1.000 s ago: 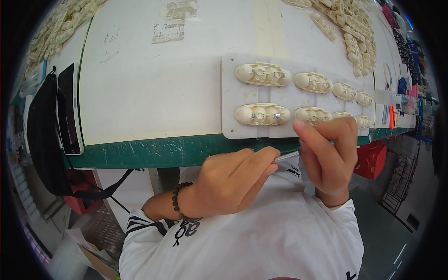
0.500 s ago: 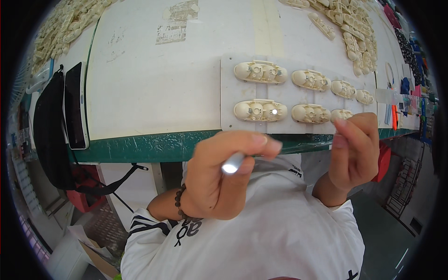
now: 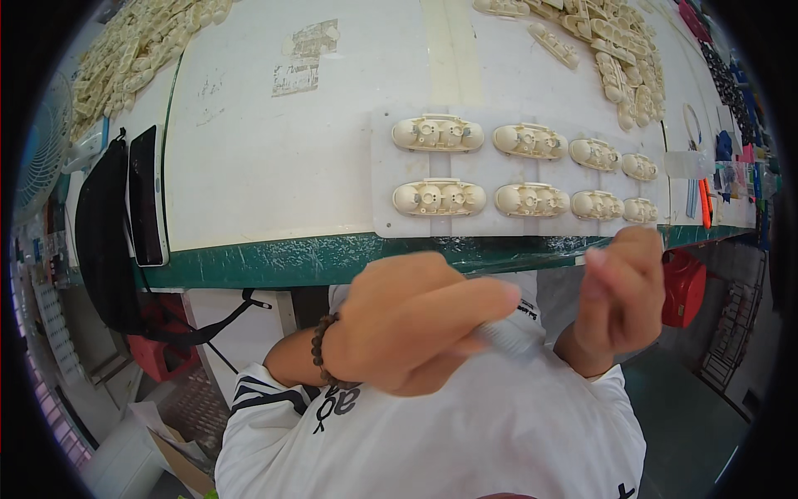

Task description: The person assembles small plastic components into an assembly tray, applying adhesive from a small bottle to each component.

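Note:
My left hand [image 3: 407, 324], with a beaded bracelet at its wrist, is closed in front of my chest. Its fingertips grip a short silvery cylinder [image 3: 510, 334], blurred by motion and pointing toward my right hand. My right hand [image 3: 622, 295] is raised with thumb and fingers pinched together; whatever lies between them is too small or hidden to name. Just beyond both hands, a whitish plate [image 3: 384, 170] carries two rows of cream oval plastic shells [image 3: 439, 198], their hollow insides facing up. Neither hand touches the shells.
Piles of similar cream parts lie at the far left [image 3: 141, 62] and far right [image 3: 619, 50]. A black-screened tablet [image 3: 145, 200] and a black bag [image 3: 104, 233] sit at the left. The green table edge [image 3: 283, 254] runs before me; a red stool [image 3: 684, 289] stands right.
The silvery cylinder has swung from pointing up at the view to pointing right, as my left hand turned over. My right hand stays pinched. The whole view has shifted slightly.

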Demonstrator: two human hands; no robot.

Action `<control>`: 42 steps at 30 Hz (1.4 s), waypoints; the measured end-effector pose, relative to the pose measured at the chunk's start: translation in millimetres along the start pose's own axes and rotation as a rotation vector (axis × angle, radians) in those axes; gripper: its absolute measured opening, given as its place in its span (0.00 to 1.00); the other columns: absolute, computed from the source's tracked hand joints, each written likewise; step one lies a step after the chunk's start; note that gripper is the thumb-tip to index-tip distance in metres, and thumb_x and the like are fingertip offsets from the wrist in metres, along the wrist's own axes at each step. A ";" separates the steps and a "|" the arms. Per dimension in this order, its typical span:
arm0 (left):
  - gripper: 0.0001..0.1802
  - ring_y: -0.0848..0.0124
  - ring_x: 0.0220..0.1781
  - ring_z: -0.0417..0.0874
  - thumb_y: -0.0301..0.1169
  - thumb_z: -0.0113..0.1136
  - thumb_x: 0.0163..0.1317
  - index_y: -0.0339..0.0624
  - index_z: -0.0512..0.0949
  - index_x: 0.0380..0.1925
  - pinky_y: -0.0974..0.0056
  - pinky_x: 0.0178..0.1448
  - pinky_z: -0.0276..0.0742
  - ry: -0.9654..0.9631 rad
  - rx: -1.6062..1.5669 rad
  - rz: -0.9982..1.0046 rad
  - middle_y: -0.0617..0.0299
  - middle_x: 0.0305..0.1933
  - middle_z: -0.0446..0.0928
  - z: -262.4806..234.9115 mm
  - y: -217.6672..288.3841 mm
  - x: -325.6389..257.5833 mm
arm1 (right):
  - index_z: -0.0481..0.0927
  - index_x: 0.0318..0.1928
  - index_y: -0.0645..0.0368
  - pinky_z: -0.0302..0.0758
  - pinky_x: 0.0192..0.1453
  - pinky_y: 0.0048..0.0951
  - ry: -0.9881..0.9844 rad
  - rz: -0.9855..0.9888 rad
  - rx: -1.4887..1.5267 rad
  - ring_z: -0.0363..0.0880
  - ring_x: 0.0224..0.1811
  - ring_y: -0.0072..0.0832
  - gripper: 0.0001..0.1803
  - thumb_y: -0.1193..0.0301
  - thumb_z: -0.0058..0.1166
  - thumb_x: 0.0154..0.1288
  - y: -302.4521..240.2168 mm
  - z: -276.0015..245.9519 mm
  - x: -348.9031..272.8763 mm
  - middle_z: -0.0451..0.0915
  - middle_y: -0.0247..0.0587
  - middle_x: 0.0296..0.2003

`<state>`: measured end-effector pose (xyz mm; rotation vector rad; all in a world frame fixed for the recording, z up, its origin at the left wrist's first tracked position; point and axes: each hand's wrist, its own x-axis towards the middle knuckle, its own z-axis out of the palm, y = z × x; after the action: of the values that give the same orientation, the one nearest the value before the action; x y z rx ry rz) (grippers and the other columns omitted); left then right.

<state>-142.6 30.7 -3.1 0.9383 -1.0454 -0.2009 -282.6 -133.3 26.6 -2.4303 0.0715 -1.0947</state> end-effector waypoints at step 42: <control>0.11 0.68 0.15 0.71 0.23 0.64 0.56 0.30 0.78 0.38 0.66 0.17 0.64 -0.258 0.526 -0.160 0.59 0.23 0.76 -13.0 -9.0 -26.5 | 0.84 0.44 0.62 0.61 0.28 0.28 -0.372 -0.163 -0.365 0.64 0.27 0.28 0.27 0.78 0.59 0.33 4.2 44.1 25.7 0.70 0.33 0.26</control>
<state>-143.6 47.2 -29.2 1.5037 -1.2914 -0.1847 -232.8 -125.5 17.5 -2.9756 -0.0533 -0.7230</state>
